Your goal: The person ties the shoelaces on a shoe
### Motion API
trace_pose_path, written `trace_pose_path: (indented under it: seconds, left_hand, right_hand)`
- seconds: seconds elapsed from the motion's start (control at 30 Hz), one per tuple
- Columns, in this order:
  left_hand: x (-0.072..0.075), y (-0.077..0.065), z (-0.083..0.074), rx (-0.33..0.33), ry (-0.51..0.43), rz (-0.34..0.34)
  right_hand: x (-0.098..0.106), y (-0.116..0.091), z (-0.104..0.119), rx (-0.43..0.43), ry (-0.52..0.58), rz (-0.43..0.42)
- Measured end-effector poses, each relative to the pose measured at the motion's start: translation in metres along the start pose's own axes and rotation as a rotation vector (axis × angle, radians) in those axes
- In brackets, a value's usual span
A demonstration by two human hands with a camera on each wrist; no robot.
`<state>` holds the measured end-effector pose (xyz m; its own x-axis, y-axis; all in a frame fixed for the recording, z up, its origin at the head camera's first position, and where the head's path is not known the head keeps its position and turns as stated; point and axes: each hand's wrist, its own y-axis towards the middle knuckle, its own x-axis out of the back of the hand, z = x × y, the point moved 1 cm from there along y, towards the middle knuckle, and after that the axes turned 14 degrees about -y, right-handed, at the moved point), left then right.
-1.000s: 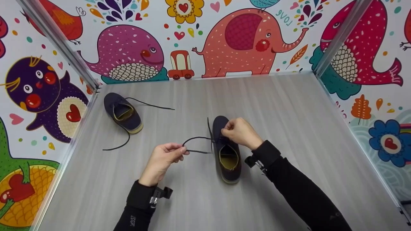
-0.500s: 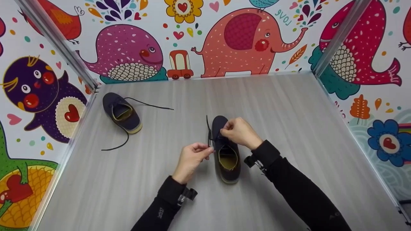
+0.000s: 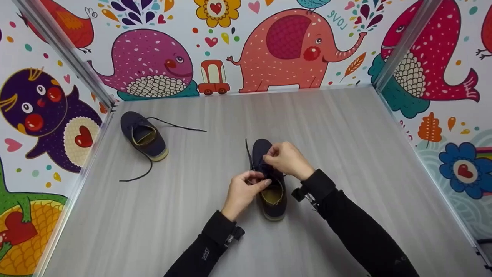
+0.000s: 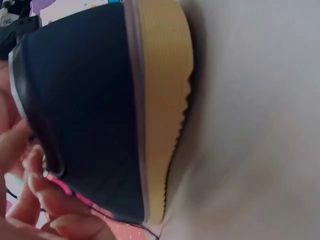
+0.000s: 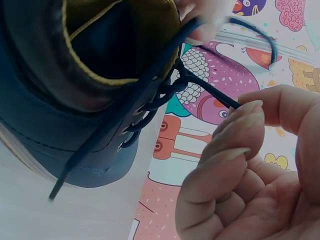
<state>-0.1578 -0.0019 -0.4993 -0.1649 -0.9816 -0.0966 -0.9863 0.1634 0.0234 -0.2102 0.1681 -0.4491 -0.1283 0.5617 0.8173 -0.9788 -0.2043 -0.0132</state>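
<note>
While the near shoe [image 3: 271,195] stands sole-down on the pale worktop [image 3: 180,215], its toe pointing away from the person, both hands are grasping its laces. At the left edge of the near shoe, the left hand [image 3: 242,192] pinches a dark lace [image 5: 107,117]; in the right wrist view this lace slants across the shoe's opening, and its loose tip hangs over the shoe's right side. More lace curves out past those fingers, though whether it is the same strand cannot be told. Over the right front of the near shoe, the right hand [image 3: 290,161] pinches a second lace [image 5: 217,95] between thumb and forefinger, drawn straight from the eyelets, with its other fingers curled in. A thin lace end [image 3: 247,148] shows just left of the near shoe's toe. Well to the left of the near shoe and farther from the person sits the far shoe [image 3: 153,146], dark blue with a yellow lining, its two loose laces trailing on the worktop. Beyond the near shoe rises a wall [image 3: 246,25] printed with an elephant [image 3: 296,50], a purple whale [image 3: 153,61] and a red car [image 3: 214,79].
</note>
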Motion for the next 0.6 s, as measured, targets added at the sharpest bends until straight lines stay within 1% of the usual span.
trace_pose_path:
  seconds: [0.07, 0.1, 0.17, 0.27, 0.33, 0.4, 0.43, 0.5, 0.6]
  left_hand:
    - [0.007, 0.003, 0.007, 0.024, 0.032, -0.009]
    - [0.011, 0.005, 0.011, 0.044, 0.025, -0.016]
    - [0.018, 0.008, 0.014, 0.098, -0.04, -0.033]
    - [0.026, 0.013, 0.017, 0.214, -0.185, -0.059]
    - [0.029, 0.016, 0.018, 0.287, -0.265, -0.059]
    - [0.03, 0.018, 0.019, 0.335, -0.309, -0.039]
    - [0.03, 0.018, 0.019, 0.352, -0.329, -0.029]
    - [0.029, 0.017, 0.017, 0.359, -0.395, -0.008]
    - [0.025, 0.015, 0.01, 0.354, -0.541, 0.013]
  right_hand:
    - [-0.001, 0.0, 0.0, -0.01, 0.009, 0.001]
    - [-0.001, 0.0, 0.0, -0.012, 0.011, -0.001]
    - [0.0, -0.001, -0.001, -0.015, 0.012, -0.006]
    - [0.0, -0.001, -0.001, -0.008, 0.009, -0.009]
    - [0.0, -0.001, -0.002, 0.0, 0.008, -0.013]
    - [-0.001, -0.001, -0.002, 0.003, 0.007, -0.018]
    - [-0.001, -0.001, -0.002, 0.003, 0.007, -0.019]
    - [-0.001, -0.002, -0.002, 0.004, 0.006, -0.02]
    - [0.0, -0.002, -0.002, 0.001, 0.009, -0.016]
